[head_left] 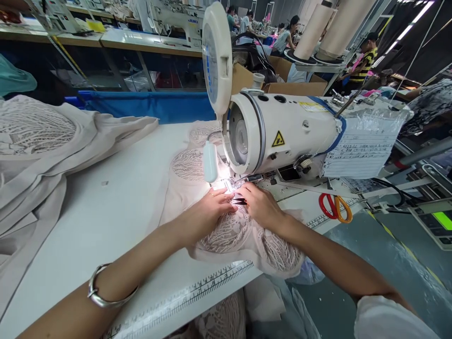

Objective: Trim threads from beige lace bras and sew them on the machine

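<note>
Currently the lace fabric is pressed flat on the table under the sewing machine needle by the left hand, fingers extended. Small black snips are pinched in the right hand, fingers curled. Red-orange scissors are laid well apart, to the right.

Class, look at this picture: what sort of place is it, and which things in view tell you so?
Most likely a garment factory floor. An industrial sewing machine stands on a long white table, lace fabric lies under both hands, more machines line the benches behind, and other workers sit at stations beyond.
</note>
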`<action>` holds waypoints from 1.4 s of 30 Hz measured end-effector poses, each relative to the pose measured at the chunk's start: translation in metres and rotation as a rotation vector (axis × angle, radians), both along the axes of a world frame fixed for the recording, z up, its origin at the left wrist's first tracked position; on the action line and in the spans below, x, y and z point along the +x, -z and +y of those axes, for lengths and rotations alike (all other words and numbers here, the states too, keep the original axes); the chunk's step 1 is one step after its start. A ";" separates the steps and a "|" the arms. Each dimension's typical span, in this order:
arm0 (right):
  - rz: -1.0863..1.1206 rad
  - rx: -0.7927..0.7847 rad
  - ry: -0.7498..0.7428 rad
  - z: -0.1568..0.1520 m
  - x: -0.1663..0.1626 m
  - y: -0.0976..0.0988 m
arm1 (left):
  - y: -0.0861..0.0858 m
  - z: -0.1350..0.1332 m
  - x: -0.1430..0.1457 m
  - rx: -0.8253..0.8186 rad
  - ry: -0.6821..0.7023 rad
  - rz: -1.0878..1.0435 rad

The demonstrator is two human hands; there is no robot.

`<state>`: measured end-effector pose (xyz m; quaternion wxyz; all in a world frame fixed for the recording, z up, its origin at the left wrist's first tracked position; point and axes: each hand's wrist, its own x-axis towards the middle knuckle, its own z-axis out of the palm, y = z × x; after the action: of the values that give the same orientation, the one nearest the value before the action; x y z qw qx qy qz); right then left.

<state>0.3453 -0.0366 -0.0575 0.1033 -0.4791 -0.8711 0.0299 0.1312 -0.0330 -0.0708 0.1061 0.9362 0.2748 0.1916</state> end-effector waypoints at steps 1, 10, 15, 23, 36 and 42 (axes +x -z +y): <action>-0.027 0.005 0.012 0.002 -0.002 0.000 | -0.001 0.003 -0.002 -0.009 0.009 -0.007; -0.097 0.022 0.117 -0.011 -0.003 -0.017 | -0.023 -0.003 -0.001 0.040 -0.045 0.112; -0.027 0.042 0.183 -0.058 0.017 -0.008 | -0.009 -0.028 0.020 0.262 -0.091 0.341; 0.038 0.179 0.017 -0.048 0.035 0.015 | 0.002 -0.027 0.015 0.354 -0.074 0.224; -0.207 -0.124 0.005 -0.005 0.025 -0.015 | -0.008 -0.017 0.009 0.287 0.010 0.138; -0.156 -0.100 -0.037 0.004 0.025 -0.009 | -0.006 -0.018 0.008 0.361 -0.039 0.167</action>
<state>0.3704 -0.0327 -0.0481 0.0105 -0.4683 -0.8827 0.0378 0.1387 -0.0506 -0.0647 -0.0906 0.9471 0.2621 0.1614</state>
